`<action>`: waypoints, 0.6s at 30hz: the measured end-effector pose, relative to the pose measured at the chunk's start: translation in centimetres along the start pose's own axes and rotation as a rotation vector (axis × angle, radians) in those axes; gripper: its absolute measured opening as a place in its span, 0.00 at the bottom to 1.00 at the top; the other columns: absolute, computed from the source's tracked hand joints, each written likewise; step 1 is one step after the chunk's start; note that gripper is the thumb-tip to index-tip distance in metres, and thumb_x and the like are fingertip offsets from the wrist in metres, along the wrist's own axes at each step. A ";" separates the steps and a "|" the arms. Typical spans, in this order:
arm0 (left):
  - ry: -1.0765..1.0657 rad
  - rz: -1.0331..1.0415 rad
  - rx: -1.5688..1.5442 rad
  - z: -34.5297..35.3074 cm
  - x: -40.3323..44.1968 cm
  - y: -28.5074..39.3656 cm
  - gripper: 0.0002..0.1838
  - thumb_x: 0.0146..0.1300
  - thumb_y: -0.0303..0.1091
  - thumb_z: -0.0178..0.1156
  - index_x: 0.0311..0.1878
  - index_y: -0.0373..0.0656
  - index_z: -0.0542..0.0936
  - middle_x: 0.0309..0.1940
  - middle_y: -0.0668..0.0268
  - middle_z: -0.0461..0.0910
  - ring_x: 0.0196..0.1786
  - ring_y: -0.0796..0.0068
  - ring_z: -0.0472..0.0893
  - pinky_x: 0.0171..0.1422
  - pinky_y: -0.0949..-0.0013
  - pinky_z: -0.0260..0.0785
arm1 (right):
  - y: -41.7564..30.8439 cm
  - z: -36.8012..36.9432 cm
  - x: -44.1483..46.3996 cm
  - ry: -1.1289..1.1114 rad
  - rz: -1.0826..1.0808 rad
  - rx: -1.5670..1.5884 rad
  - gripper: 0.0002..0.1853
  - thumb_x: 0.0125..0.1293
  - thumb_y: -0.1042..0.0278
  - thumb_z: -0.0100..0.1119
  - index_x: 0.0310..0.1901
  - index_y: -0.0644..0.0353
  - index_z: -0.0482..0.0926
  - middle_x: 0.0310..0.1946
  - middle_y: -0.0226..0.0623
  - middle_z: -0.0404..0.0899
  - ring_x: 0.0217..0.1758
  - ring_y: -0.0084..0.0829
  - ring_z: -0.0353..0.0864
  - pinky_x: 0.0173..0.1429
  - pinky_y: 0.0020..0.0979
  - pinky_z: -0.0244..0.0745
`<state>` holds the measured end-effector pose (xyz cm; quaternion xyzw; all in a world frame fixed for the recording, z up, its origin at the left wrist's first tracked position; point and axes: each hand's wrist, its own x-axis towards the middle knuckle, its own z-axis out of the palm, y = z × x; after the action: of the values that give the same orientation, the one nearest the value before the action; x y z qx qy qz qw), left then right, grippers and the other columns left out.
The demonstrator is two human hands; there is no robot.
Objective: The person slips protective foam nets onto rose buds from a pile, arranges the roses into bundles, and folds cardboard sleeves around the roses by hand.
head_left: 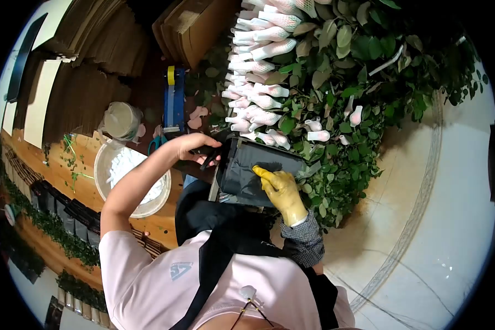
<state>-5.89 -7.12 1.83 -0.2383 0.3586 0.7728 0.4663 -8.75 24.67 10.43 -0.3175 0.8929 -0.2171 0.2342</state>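
Note:
My bare left hand (198, 149) is at the left edge of a dark grey sheet (247, 173), its fingers curled round a black, strip-like thing (208, 155) whose kind I cannot make out. The sheet lies flat over a low stand in front of my body. On it rests my right hand (283, 192), in a yellow rubber glove with a checked sleeve cuff; the index finger stretches out and touches the sheet, and the other fingers are partly hidden. Just beyond the sheet lie flower heads (261, 102) in white foam nets, their leafy stems (335, 154) reaching right.
A white basin (102, 181) of small white pieces stands left, near a clear tub (121, 120). Behind are a blue tape dispenser (174, 104), teal-handled scissors (157, 143) and cardboard stacks (88, 99). Wrapped bundles (66, 212) line the lower left floor.

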 end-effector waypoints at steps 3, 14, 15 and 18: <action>0.002 -0.022 -0.117 1.7 0.9 -2.7 0.17 0.76 0.45 0.52 0.38 0.41 0.77 0.24 0.67 0.77 0.22 0.80 0.73 0.27 0.75 0.66 | -0.5 -0.3 0.2 0.080 -0.036 0.014 0.15 0.62 0.69 0.66 0.51 0.50 0.86 0.28 0.38 0.79 0.33 0.42 0.77 0.43 0.42 0.71; 0.746 0.637 0.693 9.9 -4.5 -9.9 0.37 0.64 0.31 0.63 0.71 0.30 0.55 0.53 0.48 0.75 0.56 0.61 0.76 0.61 0.63 0.69 | -5.8 -2.5 -7.1 -0.261 0.076 0.975 0.30 0.76 0.59 0.56 0.75 0.56 0.62 0.54 0.36 0.81 0.56 0.24 0.77 0.65 0.30 0.70; 0.774 0.751 0.770 13.4 -4.9 -10.4 0.45 0.63 0.30 0.66 0.75 0.30 0.48 0.60 0.42 0.71 0.64 0.56 0.72 0.68 0.61 0.65 | -5.4 -1.4 -7.5 -0.252 -0.033 1.029 0.33 0.76 0.57 0.56 0.76 0.57 0.58 0.60 0.38 0.76 0.61 0.26 0.74 0.69 0.31 0.67; 0.518 0.893 1.079 21.2 -5.7 -10.2 0.55 0.59 0.26 0.69 0.79 0.34 0.39 0.73 0.38 0.56 0.77 0.45 0.57 0.78 0.55 0.52 | -5.0 -0.8 -8.6 -0.101 -0.221 1.249 0.38 0.70 0.49 0.64 0.73 0.60 0.60 0.65 0.41 0.71 0.67 0.34 0.71 0.70 0.34 0.66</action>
<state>5.02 9.32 15.79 0.0174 0.8491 0.5244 0.0611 -0.91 27.08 16.18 -0.2211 0.5477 -0.7047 0.3931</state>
